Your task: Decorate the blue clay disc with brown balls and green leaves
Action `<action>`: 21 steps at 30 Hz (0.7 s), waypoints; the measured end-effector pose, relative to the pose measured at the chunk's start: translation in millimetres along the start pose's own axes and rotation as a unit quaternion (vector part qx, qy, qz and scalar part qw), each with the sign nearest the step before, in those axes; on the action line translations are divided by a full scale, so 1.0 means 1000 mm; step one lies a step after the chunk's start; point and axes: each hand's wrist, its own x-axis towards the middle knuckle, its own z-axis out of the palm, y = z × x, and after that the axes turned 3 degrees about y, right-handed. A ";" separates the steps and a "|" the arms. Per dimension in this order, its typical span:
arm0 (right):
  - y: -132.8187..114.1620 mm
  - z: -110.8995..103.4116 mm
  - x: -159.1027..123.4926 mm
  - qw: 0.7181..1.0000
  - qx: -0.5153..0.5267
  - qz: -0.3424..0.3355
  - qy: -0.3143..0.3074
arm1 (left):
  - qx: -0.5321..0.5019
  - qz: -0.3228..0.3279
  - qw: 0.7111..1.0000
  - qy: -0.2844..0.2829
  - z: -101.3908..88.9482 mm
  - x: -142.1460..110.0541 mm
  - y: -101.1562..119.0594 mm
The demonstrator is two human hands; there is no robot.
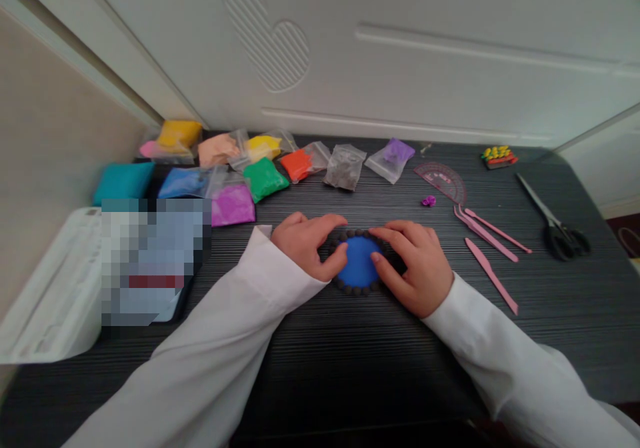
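The left hand (309, 245) curves at the left side of a flat, round blue clay disc (359, 263) edged with small black clay balls (354, 291), its thumb and forefinger parted. The right hand (416, 269) mirrors it at the right, forefinger by the upper rim and thumb at the disc's side, with a gap between them. The disc lies flat on the dark, grained tabletop (310, 368), between the hands.

Beyond the right hand lie a small magenta clay lump (429, 201), a clear pink protractor (442, 180) whose markings are too small to read, pink tweezers (487, 235), a thin pink tool (500, 232), a pink plastic knife (492, 277), black-handled scissors (557, 231) and a yellow, red and green piece (499, 157). Behind the hands, colourful clay packets (266, 179) line the back. At far left, a white plastic tray (50, 288) sits beside a pixelated, unreadable dark-edged object (173, 255).
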 end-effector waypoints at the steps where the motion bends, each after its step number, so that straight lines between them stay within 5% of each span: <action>1: 0.000 0.000 0.000 1.000 0.003 0.000 0.003 | 0.003 -0.007 1.000 0.000 0.000 0.000 0.000; 9: 0.000 0.001 0.000 1.000 0.022 0.013 0.012 | 0.031 -0.043 0.998 0.031 0.008 0.003 0.007; 21: 0.000 0.001 0.000 0.999 0.035 0.025 0.008 | 0.027 -0.093 0.995 -0.010 0.010 0.005 0.008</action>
